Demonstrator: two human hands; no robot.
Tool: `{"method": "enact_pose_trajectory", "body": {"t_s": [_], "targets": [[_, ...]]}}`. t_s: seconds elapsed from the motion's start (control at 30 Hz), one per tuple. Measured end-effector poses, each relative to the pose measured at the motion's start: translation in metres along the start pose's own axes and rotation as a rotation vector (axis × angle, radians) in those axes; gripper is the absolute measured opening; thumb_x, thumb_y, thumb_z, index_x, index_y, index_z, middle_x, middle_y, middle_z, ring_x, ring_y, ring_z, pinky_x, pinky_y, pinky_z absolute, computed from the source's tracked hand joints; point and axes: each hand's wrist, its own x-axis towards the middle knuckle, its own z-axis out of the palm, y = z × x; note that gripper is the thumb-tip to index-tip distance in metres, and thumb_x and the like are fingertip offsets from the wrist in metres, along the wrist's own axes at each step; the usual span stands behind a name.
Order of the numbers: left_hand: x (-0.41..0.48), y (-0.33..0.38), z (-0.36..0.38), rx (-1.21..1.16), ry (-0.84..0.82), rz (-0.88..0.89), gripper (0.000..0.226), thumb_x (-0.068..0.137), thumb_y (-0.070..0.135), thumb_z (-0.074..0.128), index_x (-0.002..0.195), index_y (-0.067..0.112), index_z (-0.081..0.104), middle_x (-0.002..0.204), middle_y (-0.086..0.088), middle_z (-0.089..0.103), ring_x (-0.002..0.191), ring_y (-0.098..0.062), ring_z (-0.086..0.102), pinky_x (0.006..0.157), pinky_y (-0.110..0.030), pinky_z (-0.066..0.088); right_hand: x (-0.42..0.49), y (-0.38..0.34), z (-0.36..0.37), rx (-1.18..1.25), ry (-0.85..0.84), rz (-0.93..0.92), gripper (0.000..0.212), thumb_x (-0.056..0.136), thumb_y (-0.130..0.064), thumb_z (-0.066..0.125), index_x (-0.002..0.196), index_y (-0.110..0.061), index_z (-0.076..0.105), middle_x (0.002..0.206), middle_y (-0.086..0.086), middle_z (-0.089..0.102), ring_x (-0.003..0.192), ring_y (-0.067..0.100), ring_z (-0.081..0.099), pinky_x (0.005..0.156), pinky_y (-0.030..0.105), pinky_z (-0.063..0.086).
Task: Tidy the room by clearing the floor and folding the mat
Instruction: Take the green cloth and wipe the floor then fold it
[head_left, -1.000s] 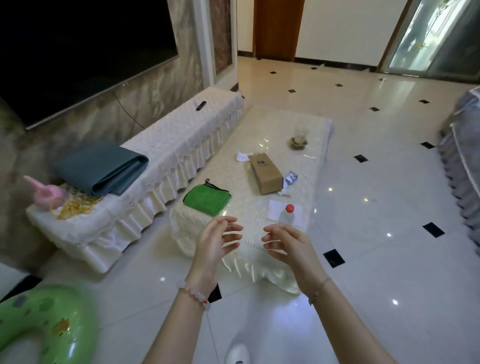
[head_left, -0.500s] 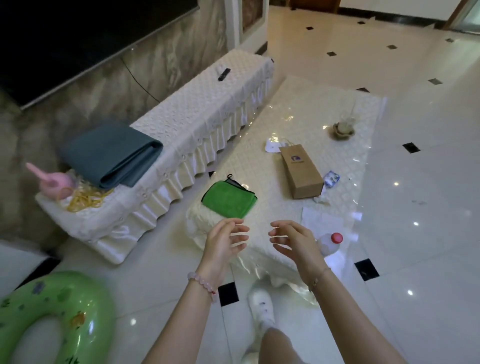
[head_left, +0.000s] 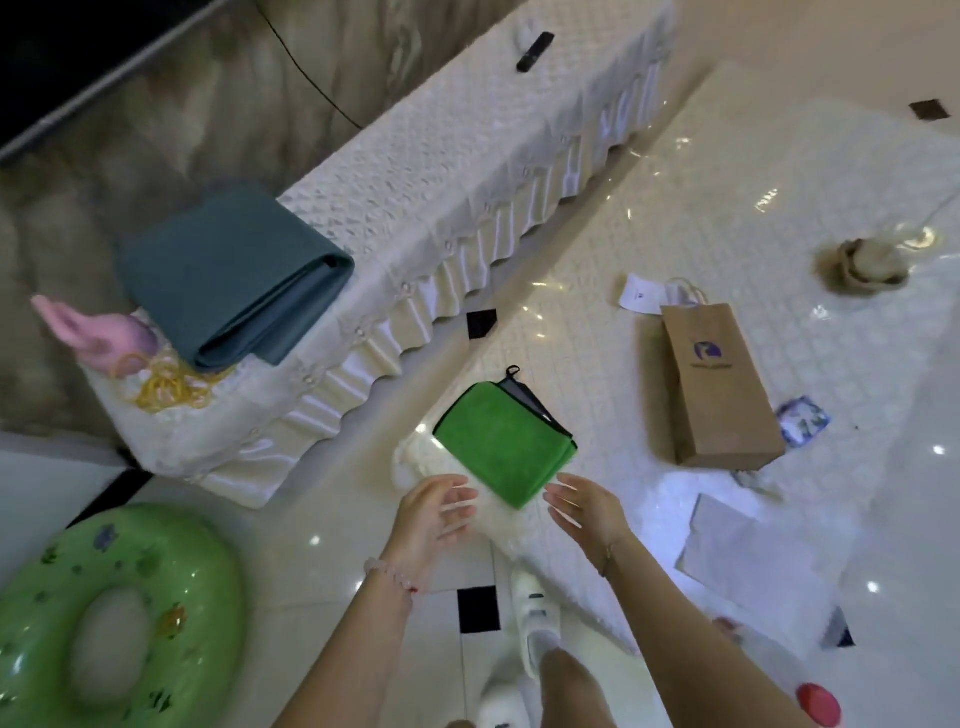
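A cream quilted mat (head_left: 727, 249) lies spread on the tiled floor. On its near corner sits a folded green cloth (head_left: 501, 441) with a dark item under it. My left hand (head_left: 431, 514) and my right hand (head_left: 584, 506) hover just short of the cloth, one on each side, fingers relaxed and holding nothing. Further along the mat lie a brown paper bag (head_left: 719, 387), a white tag (head_left: 641, 294), a small blue packet (head_left: 802, 420), white paper (head_left: 748, 551) and a brown round object (head_left: 860, 262). A red-capped bottle (head_left: 818, 704) shows at the lower right.
A low bench with a white frilled cover (head_left: 441, 208) stands left of the mat, carrying a folded teal blanket (head_left: 234, 273), a pink toy (head_left: 98, 332), yellow bands (head_left: 169, 387) and a black remote (head_left: 535, 51). A green swim ring (head_left: 111, 618) lies at lower left. My white-slippered foot (head_left: 535, 618) stands at the mat's edge.
I have stepped closer and look more steeply down. Both hands moved forward and now sit right at the green cloth's near edge, still holding nothing.
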Motion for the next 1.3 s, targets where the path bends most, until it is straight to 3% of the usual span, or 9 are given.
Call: {"method": "enact_pose_trajectory", "body": {"t_s": [0.2,0.33,0.53,0.67,0.77,0.93,1.07,1.17,1.3], "targets": [[0.056,-0.004,-0.007,0.021,0.056,-0.046,0.016,0.095,0.016,0.046,0.096,0.011,0.062,0.09,-0.005,0.066,0.084,-0.021,0.061,0.074,-0.032,0.049,0.087,0.007,0.012,-0.036,0.071,0.133,0.025,0.098,-0.017,0.045,0.12,-0.009,0.053,0.123,0.011,0.056,0.109,0.024,0.053,0.094,0.039,0.045],[0.079,-0.019,-0.012,0.066,0.103,-0.083,0.017,0.096,0.015,0.045,0.095,0.011,0.062,0.092,-0.007,0.067,0.084,-0.022,0.062,0.072,-0.031,0.049,0.121,0.019,0.017,-0.166,0.12,0.188,0.052,0.093,-0.016,0.055,0.14,-0.01,0.033,0.135,0.016,0.047,0.123,0.031,0.046,0.101,0.045,0.042],[0.089,-0.031,-0.016,0.12,0.13,-0.127,0.019,0.096,0.013,0.044,0.099,0.007,0.062,0.092,-0.009,0.067,0.082,-0.023,0.063,0.072,-0.031,0.051,0.146,0.029,0.028,-0.261,0.263,0.1,0.021,0.087,-0.015,0.065,0.097,0.003,0.059,0.089,0.014,0.061,0.093,0.034,0.057,0.093,0.048,0.048],[0.083,-0.032,-0.026,0.139,0.14,-0.13,0.019,0.096,0.012,0.045,0.097,0.006,0.063,0.092,-0.011,0.067,0.081,-0.024,0.062,0.069,-0.03,0.05,0.152,0.026,0.034,-0.263,0.31,0.095,0.012,0.084,-0.014,0.065,0.08,-0.006,0.058,0.088,0.014,0.059,0.082,0.029,0.054,0.081,0.042,0.049],[0.074,-0.031,-0.035,0.137,0.152,-0.129,0.02,0.096,0.013,0.045,0.097,0.006,0.063,0.093,-0.012,0.067,0.082,-0.024,0.063,0.069,-0.03,0.05,0.138,0.014,0.04,-0.194,0.254,0.053,0.016,0.085,-0.009,0.064,0.071,-0.013,0.056,0.085,0.012,0.062,0.077,0.025,0.055,0.078,0.037,0.048],[0.053,-0.014,-0.041,0.107,0.129,-0.089,0.019,0.096,0.013,0.045,0.096,0.007,0.063,0.093,-0.011,0.067,0.081,-0.024,0.062,0.068,-0.031,0.049,0.083,-0.017,0.053,-0.09,0.095,-0.086,0.008,0.087,-0.002,0.061,0.083,-0.009,0.062,0.087,0.01,0.065,0.083,0.023,0.061,0.073,0.027,0.052],[0.03,0.009,-0.038,0.067,0.057,-0.022,0.018,0.096,0.011,0.045,0.097,0.006,0.062,0.09,-0.01,0.066,0.08,-0.023,0.062,0.068,-0.03,0.05,0.03,-0.036,0.061,-0.105,0.047,-0.174,0.003,0.085,-0.005,0.064,0.086,-0.007,0.063,0.088,0.01,0.065,0.085,0.022,0.062,0.086,0.038,0.051],[0.008,0.025,-0.037,0.063,-0.036,0.038,0.019,0.097,0.011,0.043,0.099,0.007,0.062,0.089,-0.008,0.065,0.078,-0.021,0.06,0.069,-0.028,0.049,-0.014,-0.039,0.064,-0.094,0.058,-0.212,0.016,0.084,-0.009,0.066,0.097,-0.001,0.062,0.095,0.014,0.064,0.089,0.025,0.061,0.091,0.045,0.05],[-0.014,0.038,-0.038,0.088,-0.145,0.097,0.019,0.097,0.011,0.043,0.099,0.009,0.061,0.09,-0.008,0.065,0.075,-0.018,0.061,0.066,-0.026,0.05,-0.074,-0.034,0.064,0.006,0.057,-0.296,0.013,0.087,-0.01,0.063,0.099,-0.005,0.062,0.098,0.011,0.065,0.09,0.02,0.063,0.072,0.033,0.055]]}}
